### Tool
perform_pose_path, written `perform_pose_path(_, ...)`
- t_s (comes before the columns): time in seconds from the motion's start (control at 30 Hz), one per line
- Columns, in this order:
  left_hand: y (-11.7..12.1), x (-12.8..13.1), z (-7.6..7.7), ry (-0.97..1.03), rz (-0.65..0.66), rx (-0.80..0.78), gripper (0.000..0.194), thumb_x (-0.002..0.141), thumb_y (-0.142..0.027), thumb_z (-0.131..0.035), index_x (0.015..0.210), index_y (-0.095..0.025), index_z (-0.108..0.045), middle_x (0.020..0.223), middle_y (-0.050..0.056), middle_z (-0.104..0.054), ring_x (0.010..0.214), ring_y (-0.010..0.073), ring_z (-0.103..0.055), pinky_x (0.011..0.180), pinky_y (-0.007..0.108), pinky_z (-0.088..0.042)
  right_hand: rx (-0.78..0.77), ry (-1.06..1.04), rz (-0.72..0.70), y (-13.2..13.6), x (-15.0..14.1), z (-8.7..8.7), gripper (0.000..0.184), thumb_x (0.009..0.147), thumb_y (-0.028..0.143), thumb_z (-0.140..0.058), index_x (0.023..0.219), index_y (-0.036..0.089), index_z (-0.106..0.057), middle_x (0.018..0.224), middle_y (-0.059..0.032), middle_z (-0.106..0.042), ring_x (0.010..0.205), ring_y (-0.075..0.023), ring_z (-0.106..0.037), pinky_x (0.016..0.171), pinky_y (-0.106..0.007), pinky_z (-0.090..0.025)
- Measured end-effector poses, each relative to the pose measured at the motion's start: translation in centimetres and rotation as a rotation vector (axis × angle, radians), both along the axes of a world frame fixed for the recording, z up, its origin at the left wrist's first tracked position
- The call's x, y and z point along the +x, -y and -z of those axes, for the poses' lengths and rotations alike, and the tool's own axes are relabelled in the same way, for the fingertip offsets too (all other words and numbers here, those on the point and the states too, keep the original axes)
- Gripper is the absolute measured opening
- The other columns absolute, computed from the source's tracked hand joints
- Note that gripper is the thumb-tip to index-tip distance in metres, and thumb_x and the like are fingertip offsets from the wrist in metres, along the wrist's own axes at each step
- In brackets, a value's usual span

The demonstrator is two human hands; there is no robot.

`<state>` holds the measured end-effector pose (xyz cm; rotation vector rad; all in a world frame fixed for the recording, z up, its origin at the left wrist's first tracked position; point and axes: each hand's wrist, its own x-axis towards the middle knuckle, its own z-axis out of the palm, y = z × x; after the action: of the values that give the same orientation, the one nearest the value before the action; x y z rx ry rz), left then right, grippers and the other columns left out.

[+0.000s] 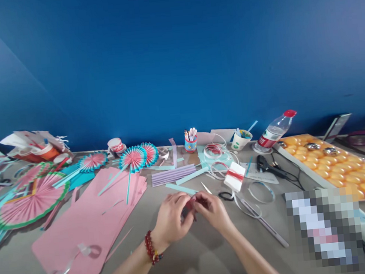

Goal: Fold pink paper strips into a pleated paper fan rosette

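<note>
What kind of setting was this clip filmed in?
Probably a paper-craft worktable, at home or in a small studio; which, I cannot tell. Pleated paper fans, a stack of pink paper and a glue-gun-like tool lie on the table.

Small item (186,213) mostly hidden by fingers (177,201)

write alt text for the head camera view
A left hand and right hand meet over a grey table, fingertips around a small, mostly hidden item. Large pink paper sheets and pleated pink-and-blue paper fans lie left; a clear red-capped plastic bottle is at right, before a blue wall.
</note>
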<state>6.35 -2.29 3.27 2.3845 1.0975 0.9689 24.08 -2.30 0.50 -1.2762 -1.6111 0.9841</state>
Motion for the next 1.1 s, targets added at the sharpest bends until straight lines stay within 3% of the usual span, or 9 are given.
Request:
perform_pose_path(0.13, -0.3, -0.4, -0.1, 0.028, 0.026, -0.106, 0.024, 0.089, -0.013, -0.051, 0.108, -0.021, -0.063, 0.105, 0.007, -0.071, 0.095, 0.0208, -0.065, 0.085, 0.033, -0.049, -0.069, -0.071, -0.032, -0.2, 0.4, -0.3, 0.020, 0.085, 0.036, -0.059, 0.079, 0.018, -0.063, 0.067, -0.0010, -0.063, 0.060, -0.0150, -0.057, 0.058, -0.024, -0.046)
perform_pose_path(0.33, -0.6, -0.5, -0.4, 0.123, 0.056, -0.302, 0.021, 0.091, -0.016, -0.053, 0.103, -0.022, -0.069, 0.103, 0.006, -0.073, 0.092, 0.0194, -0.067, 0.082, 0.028, -0.050, -0.127, -0.145, -0.082, -0.3, 0.6, -0.8, 0.018, 0.085, 0.033, -0.059, 0.080, 0.017, -0.064, 0.067, -0.0003, -0.063, 0.062, -0.0148, -0.057, 0.059, -0.025, -0.045)
perform_pose_path(0.7, -0.8, -0.7, -1.4, 0.319, 0.099, -0.450, 0.018, 0.092, -0.026, -0.057, 0.097, -0.021, -0.074, 0.097, 0.004, -0.075, 0.092, 0.0200, -0.068, 0.083, 0.026, -0.050, -0.128, -0.202, -0.165, -0.3, 1.0, -1.1, 0.022, 0.087, 0.037, -0.058, 0.085, 0.017, -0.066, 0.077, -0.0027, -0.068, 0.072, -0.0169, -0.063, 0.067, -0.026, -0.049)
perform_pose_path(1.1, -1.1, -0.8, -0.5, 0.423, 0.061, -0.514, 0.022, 0.090, -0.035, -0.061, 0.101, -0.023, -0.075, 0.100, 0.004, -0.075, 0.095, 0.0216, -0.067, 0.086, 0.029, -0.051, -0.064, -0.153, -0.143, -0.4, 0.9, -1.8, 0.032, 0.089, 0.046, -0.056, 0.083, 0.016, -0.066, 0.073, -0.0014, -0.062, 0.067, -0.0141, -0.054, 0.063, -0.024, -0.043)
